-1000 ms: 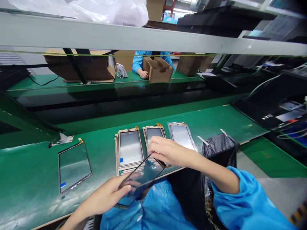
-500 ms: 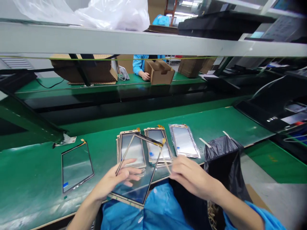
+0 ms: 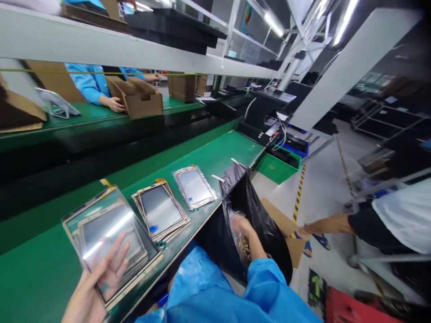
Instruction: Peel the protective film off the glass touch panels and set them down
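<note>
My left hand [image 3: 97, 278] holds a clear glass touch panel [image 3: 111, 229] with a thin frame and an orange flex tab at its top. The fingers show through the glass, and the panel is tilted above the bench. A stack of similar panels shows through it. To its right lie a second panel stack [image 3: 161, 208] and a plastic-wrapped panel [image 3: 195, 185]. My right hand [image 3: 244, 226] reaches into a black garbage bag [image 3: 269, 237], over light-coloured strips [image 3: 244, 246] inside. Motion blur smears its fingers, so I cannot make out whether it holds anything.
The green bench [image 3: 215, 150] runs away to the right. A white shelf beam [image 3: 134, 49] crosses above it. Opposite, a person in blue sits by a cardboard box [image 3: 144, 101]. A green crate [image 3: 279, 163] stands beyond the bag. Another person's arm [image 3: 330, 224] shows at right.
My right hand has moved from the panel's edge, where it pinched a thin pale strip, down into the bag. The view has swung right. My left hand still holds the panel.
</note>
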`<state>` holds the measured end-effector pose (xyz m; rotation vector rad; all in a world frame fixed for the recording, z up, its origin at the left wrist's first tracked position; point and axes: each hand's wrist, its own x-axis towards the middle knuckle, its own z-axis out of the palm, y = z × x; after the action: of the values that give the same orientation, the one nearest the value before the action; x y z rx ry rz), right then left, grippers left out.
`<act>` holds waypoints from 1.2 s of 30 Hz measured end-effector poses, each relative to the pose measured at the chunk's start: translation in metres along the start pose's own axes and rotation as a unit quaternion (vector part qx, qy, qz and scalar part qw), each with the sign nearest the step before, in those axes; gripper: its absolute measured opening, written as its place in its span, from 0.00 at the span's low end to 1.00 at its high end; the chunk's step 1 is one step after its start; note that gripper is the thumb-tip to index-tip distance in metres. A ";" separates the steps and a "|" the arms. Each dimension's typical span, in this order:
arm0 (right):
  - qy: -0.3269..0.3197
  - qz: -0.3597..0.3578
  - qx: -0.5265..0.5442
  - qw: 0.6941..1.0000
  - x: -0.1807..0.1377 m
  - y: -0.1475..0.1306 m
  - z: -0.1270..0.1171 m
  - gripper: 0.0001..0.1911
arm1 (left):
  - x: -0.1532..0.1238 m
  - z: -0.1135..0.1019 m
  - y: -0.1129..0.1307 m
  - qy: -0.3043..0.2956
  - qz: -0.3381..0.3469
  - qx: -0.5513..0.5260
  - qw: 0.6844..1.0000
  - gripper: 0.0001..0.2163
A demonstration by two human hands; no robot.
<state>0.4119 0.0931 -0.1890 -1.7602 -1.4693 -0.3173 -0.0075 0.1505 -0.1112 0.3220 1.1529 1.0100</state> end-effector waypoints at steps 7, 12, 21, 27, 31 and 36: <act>0.034 0.006 0.048 0.998 -0.008 -0.013 0.045 0.17 | -0.014 0.003 -0.010 0.000 0.054 -0.074 0.996 0.30; -0.125 0.038 0.313 0.941 0.025 -0.134 0.053 0.08 | -0.018 -0.004 -0.017 -0.101 0.090 -0.138 0.981 0.28; -0.300 -0.064 0.475 0.825 -0.003 -0.248 0.055 0.05 | -0.035 -0.027 -0.015 -0.082 0.185 -0.130 0.971 0.26; -0.328 -0.141 0.427 0.831 -0.001 -0.254 0.051 0.08 | -0.036 -0.033 -0.016 -0.087 0.261 -0.108 0.955 0.17; -0.469 -0.177 0.514 0.696 0.014 -0.291 0.038 0.07 | -0.027 -0.038 -0.023 -0.128 0.226 -0.098 0.961 0.19; -0.491 -0.141 0.609 0.607 0.077 -0.355 0.041 0.09 | -0.023 -0.035 -0.045 -0.226 0.115 -0.160 0.954 0.31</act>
<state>0.0991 0.1771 -0.0189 -0.4060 -1.8642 1.4473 -0.0163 0.0984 -0.1423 0.4073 0.5343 1.2307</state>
